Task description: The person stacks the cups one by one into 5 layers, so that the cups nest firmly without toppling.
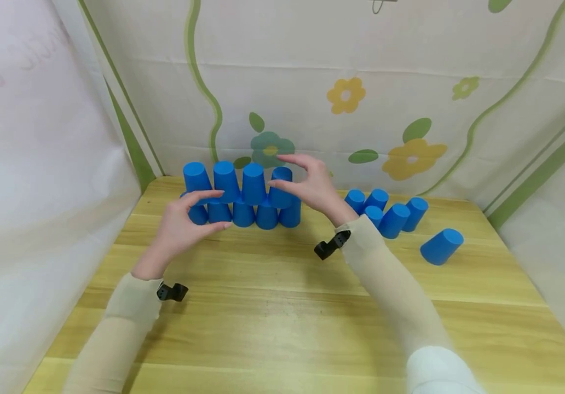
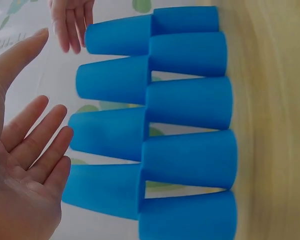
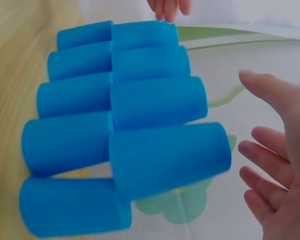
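Blue cup wall (image 1: 243, 197) stands at the back of your wooden table (image 1: 272, 317) — five upturned cups below, four above. Your left hand (image 1: 184, 224) and right hand (image 1: 312, 186) flank it, fingers relaxed and holding nothing — just beside the end cups. Six spare cups (image 1: 391, 216) sit to the right.

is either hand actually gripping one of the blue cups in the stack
No: in the head view the left hand and right hand flank the stacked blue plastic cups with fingers open, no grip on any.
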`<state>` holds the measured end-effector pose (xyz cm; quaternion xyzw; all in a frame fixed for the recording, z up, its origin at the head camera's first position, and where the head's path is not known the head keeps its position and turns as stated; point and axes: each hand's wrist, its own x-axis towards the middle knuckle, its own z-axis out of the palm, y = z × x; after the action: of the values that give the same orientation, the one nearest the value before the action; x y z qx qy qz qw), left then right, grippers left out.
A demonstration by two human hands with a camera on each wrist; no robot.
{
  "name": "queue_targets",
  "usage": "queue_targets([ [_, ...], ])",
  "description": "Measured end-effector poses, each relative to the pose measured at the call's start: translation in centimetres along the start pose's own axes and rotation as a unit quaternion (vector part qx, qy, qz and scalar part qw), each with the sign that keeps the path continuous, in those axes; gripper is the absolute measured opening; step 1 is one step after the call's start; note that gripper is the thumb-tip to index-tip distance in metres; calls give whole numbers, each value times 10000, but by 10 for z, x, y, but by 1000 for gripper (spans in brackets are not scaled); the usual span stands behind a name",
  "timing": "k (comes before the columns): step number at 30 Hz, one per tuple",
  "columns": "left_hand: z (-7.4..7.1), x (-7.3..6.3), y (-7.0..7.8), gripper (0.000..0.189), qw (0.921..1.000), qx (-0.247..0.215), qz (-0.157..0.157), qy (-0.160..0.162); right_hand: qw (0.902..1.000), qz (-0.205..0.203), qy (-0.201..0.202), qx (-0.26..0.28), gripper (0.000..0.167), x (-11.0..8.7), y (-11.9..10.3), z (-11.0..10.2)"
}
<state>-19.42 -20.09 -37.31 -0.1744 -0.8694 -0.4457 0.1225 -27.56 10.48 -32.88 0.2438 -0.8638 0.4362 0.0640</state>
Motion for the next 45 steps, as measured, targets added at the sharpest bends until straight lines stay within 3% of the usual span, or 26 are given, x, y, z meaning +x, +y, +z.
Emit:
queue_targets([
  [17, 28, -2, -1, 72, 9975, -313, -225, -594, 9979, 455, 394, -243, 66, -76, 50, -30],
  [34, 69, -2, 6, 69, 9889, -438, -91, -1418, 9929, 972, 588, -345, 64, -140, 103, -47],
  [45, 106, 0, 14, 69, 9808, -508, 208, -1870, 9869, 1485, 599, 167, 61, -179, 117, -71],
])
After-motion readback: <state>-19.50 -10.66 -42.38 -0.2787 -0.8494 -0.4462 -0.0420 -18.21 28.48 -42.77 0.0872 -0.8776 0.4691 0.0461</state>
